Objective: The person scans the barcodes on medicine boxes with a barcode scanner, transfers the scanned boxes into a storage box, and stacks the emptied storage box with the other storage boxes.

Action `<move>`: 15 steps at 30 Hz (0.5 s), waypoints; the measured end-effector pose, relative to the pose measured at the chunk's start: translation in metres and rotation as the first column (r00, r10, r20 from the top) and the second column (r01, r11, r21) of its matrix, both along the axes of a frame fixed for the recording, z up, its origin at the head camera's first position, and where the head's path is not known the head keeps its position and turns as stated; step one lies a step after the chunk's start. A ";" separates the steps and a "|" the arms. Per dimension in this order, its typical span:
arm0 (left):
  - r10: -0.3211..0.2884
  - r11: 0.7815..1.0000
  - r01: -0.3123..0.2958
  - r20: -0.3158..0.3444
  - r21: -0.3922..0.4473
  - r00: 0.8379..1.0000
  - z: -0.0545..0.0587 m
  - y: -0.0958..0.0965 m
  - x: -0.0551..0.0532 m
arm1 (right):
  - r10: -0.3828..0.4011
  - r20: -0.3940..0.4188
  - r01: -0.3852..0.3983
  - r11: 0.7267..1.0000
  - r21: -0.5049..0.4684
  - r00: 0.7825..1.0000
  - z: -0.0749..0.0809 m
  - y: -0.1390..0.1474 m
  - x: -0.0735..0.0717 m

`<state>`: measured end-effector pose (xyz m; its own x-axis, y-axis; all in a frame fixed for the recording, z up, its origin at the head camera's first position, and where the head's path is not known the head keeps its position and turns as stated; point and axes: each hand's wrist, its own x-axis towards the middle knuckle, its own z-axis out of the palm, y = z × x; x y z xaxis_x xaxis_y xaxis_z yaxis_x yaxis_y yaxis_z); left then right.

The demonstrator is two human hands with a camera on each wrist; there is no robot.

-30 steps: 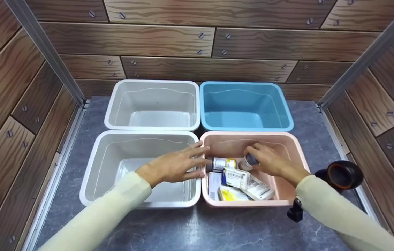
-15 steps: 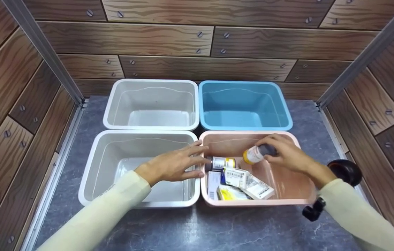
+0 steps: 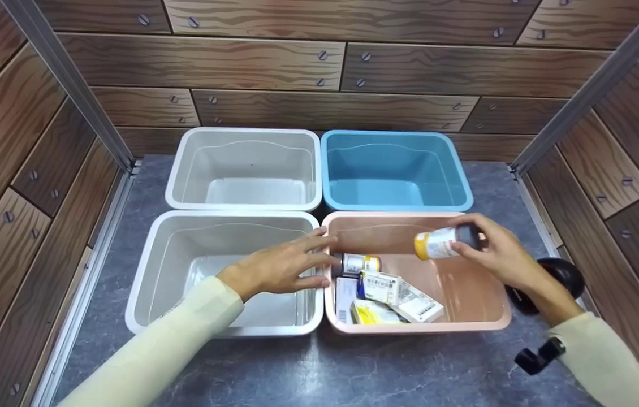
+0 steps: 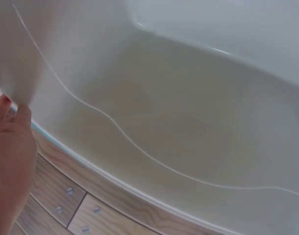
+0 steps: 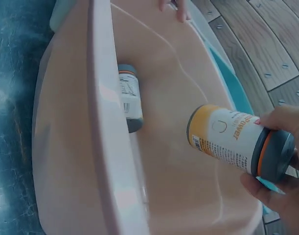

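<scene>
My right hand (image 3: 497,251) grips a pill bottle (image 3: 438,243) by its dark cap, holding it tilted over the right part of the pink bin (image 3: 421,327). The bottle has a white label and a yellow-orange base; in the right wrist view its cap (image 5: 279,156) sits between thumb and fingers. My left hand (image 3: 283,265) rests with straight, spread fingers on the pink bin's left rim, beside the front grey bin (image 3: 152,271). Inside the pink bin a second bottle (image 3: 360,264) lies on its side near the left wall. Several medicine boxes (image 3: 381,288) lie in front of it, partly overlapping.
Behind stand a second grey bin (image 3: 243,206) and a blue bin (image 3: 398,206), rims close together. A black rounded object (image 3: 565,277) is at the right, behind my forearm. Wood-patterned walls (image 3: 268,62) enclose the dark marbled surface (image 3: 398,367).
My right hand has lifted the pill bottle from the pink bin's middle and carried it to the right, turning it nearly horizontal. My left hand stays on the rim.
</scene>
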<state>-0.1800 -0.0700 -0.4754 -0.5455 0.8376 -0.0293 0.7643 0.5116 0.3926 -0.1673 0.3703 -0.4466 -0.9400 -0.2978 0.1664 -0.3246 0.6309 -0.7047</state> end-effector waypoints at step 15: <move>0.007 1.000 -0.007 0.021 0.008 1.000 -0.001 0.000 0.000 | -0.015 -0.062 0.003 0.983 -0.184 0.998 0.007 0.027 0.028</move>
<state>-0.1796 -0.0698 -0.4760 -0.5504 0.8342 -0.0342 0.7526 0.5135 0.4122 -0.1389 0.3974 -0.4397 -0.9284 -0.2482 0.2765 -0.3670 0.4961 -0.7869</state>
